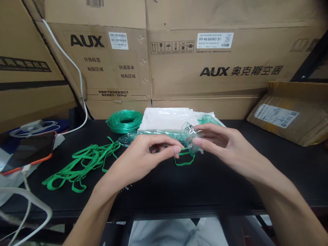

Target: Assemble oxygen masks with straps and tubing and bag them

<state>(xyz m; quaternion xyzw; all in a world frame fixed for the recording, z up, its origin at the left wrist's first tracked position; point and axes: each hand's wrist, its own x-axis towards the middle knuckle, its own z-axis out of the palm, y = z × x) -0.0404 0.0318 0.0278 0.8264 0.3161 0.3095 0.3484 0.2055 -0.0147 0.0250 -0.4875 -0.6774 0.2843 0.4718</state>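
Observation:
My right hand (217, 138) grips a clear, green-tinted plastic mask (189, 135) between thumb and fingers, above the table. A green elastic strap (185, 163) hangs in a loop beneath the mask. Its upper part is pinched between the thumb and fingers of my left hand (159, 148), close beside the mask. More green elastic straps (84, 162) lie in a loose tangle to the left. Behind my left hand lies a row of clear nested masks (156, 132), partly hidden by that hand.
A coil of green tubing (124, 121) lies at the back, beside white plastic bags (167, 118). On the left are a phone (29, 152) in an orange case and white cables (79, 75). Cardboard boxes (176, 75) wall the back; a smaller carton (289, 112) sits right.

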